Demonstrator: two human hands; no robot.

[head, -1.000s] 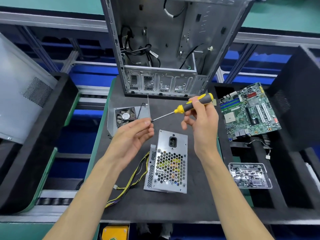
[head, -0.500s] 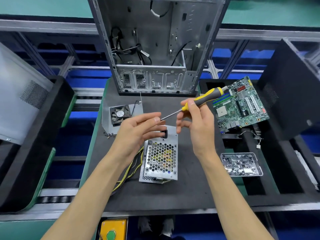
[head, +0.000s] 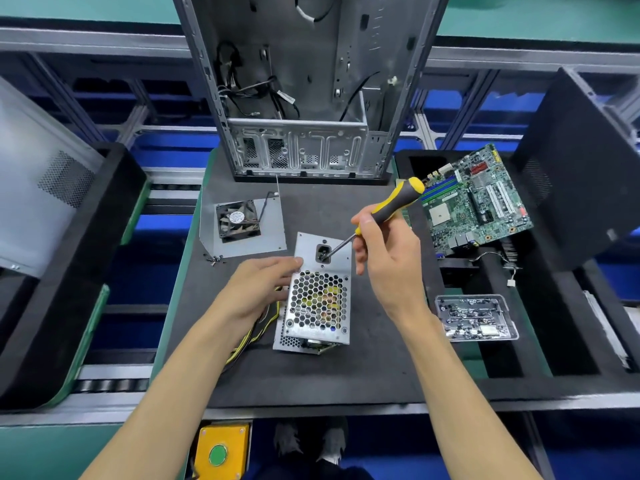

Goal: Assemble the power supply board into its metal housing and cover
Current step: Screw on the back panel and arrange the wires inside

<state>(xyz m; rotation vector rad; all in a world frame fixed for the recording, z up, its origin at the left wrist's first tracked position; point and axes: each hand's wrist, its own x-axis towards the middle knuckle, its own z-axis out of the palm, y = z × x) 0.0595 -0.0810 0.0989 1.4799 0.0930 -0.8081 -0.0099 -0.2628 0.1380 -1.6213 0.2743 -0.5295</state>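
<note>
Just left of the right hand (head: 388,261), which grips the screwdriver (head: 391,207), the open left hand (head: 258,292) presses the power supply housing (head: 317,299), probably steadying it for screwing.

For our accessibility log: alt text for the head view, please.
A right hand holds a yellow-handled screwdriver, tip at the power supply housing, while the left hand steadies its side; an open computer case stands behind.

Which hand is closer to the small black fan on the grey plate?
Left. The left hand lies just below the small black fan; the right hand is further off, across the power supply.
</note>
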